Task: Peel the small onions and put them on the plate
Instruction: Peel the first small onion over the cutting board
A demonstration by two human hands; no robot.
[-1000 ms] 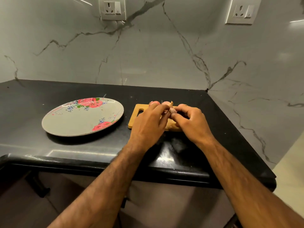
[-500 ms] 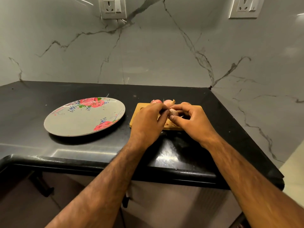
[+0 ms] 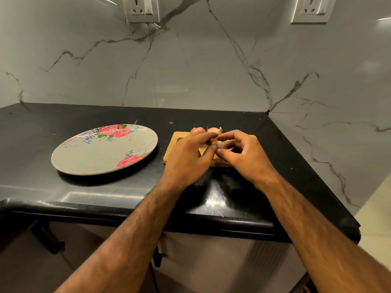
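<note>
Pale-pink small onion (image 3: 220,144) pinched between the fingertips of left hand (image 3: 188,158) and right hand (image 3: 246,159), both clamped on it over a wooden cutting board (image 3: 176,142). Left fingers stretched across its top, right fingers curled around its far side. Forearms in from the near edge, converging, wrists low over the black counter (image 3: 63,117). Two more onions (image 3: 198,130) side by side at the board's far edge; three counted in all. One flowered plate (image 3: 95,159) left of the board, apart from it. Broad strip of counter behind plate and board up to the marble wall (image 3: 190,70); angled counter edge near on the right. Two sockets (image 3: 141,9) above.
</note>
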